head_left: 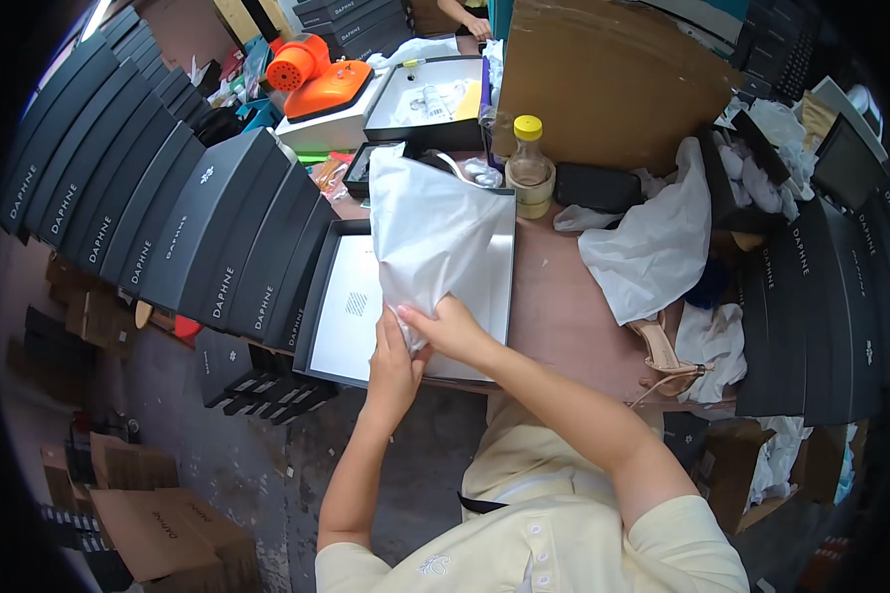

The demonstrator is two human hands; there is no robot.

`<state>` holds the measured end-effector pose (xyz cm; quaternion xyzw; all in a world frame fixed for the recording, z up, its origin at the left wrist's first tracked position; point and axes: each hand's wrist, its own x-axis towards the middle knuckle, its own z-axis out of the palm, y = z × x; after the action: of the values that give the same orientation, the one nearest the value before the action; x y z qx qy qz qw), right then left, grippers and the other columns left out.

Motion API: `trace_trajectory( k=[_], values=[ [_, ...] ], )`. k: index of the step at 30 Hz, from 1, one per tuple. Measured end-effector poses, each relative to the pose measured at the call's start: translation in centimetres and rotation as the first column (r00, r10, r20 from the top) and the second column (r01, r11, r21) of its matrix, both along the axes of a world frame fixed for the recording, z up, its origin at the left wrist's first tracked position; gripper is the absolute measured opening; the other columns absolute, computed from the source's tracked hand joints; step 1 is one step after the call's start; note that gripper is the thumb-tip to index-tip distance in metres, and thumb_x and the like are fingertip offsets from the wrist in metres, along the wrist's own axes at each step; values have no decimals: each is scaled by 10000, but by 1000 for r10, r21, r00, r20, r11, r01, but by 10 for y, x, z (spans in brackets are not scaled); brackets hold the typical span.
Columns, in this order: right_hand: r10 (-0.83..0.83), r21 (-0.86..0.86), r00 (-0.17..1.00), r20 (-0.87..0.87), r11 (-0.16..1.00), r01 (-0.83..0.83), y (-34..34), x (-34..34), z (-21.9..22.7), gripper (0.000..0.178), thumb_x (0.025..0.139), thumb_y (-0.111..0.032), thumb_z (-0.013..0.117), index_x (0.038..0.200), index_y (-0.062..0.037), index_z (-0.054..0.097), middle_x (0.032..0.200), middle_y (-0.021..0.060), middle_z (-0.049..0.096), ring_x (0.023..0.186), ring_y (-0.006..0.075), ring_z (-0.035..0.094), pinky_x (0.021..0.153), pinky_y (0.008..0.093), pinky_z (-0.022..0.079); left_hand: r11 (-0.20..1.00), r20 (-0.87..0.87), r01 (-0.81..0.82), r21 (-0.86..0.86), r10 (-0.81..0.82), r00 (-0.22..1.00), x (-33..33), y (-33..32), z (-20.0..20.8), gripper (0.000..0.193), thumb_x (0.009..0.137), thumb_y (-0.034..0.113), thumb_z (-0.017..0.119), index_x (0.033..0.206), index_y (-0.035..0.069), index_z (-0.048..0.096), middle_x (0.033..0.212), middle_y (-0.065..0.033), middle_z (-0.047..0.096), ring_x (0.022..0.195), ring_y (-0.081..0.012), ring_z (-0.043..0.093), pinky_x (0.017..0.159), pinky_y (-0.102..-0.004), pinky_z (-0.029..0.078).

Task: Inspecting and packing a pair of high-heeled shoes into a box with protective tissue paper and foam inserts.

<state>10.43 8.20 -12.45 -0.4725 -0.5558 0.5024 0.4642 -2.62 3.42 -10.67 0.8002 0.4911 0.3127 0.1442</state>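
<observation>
Both of my hands are closed on a white paper or thin cloth wrapping (pixel 430 222), gathered to a narrow end toward me. My left hand (pixel 394 364) clasps that lower end from the left. From the right, my right hand (pixel 453 331) grips it just above, thumb toward the left hand. Whatever the wrapping may contain is hidden. Beneath it lies an open shallow black box (pixel 326 326) with a white inside and a small hatched patch. To the right, a beige strappy sandal (pixel 660 348) rests at the table edge beside crumpled white paper (pixel 714 341).
Black shoe boxes (pixel 208 217) stand in a long row on the left, and more boxes (pixel 811 306) on the right. A yellow-capped bottle (pixel 530 158), a dark flat case (pixel 596 186) and an orange device (pixel 328 87) sit farther back. A cardboard sheet (pixel 613 89) rises behind.
</observation>
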Motion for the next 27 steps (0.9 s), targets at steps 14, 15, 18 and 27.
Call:
trace_trajectory(
  k=[14,15,18,27],
  values=[
    [607,-450,190,772,733,-510,-14,15,22,328,741,-236,601,945,14,660,868,216,653,783,356,639,723,415,500,968,-212,246,-43,-249,945,-37,-15,-2,268,793,184,629,987,13,560,957,-119,579,896,-299,560,1006,-557,274],
    [671,-534,175,720,697,-479,-11,17,24,311,760,-253,605,930,-1,672,930,188,661,844,348,634,726,404,499,972,-187,235,-8,-232,955,-36,-12,-4,269,792,174,626,993,10,553,959,-119,578,889,-297,560,1001,-542,288],
    [463,-256,355,812,830,-495,-2,50,36,366,783,-285,613,986,17,656,914,199,657,867,361,615,728,419,490,915,-159,218,338,-173,972,-19,-25,13,294,790,178,629,1007,2,537,941,-130,579,883,-305,560,976,-485,331],
    [-456,460,262,850,887,51,19,51,6,629,720,-44,585,1293,95,368,790,135,626,850,282,583,983,521,261,874,-291,322,-363,-435,852,24,-23,46,357,853,364,574,949,29,651,856,-128,609,768,-300,593,771,-377,467]
  ],
)
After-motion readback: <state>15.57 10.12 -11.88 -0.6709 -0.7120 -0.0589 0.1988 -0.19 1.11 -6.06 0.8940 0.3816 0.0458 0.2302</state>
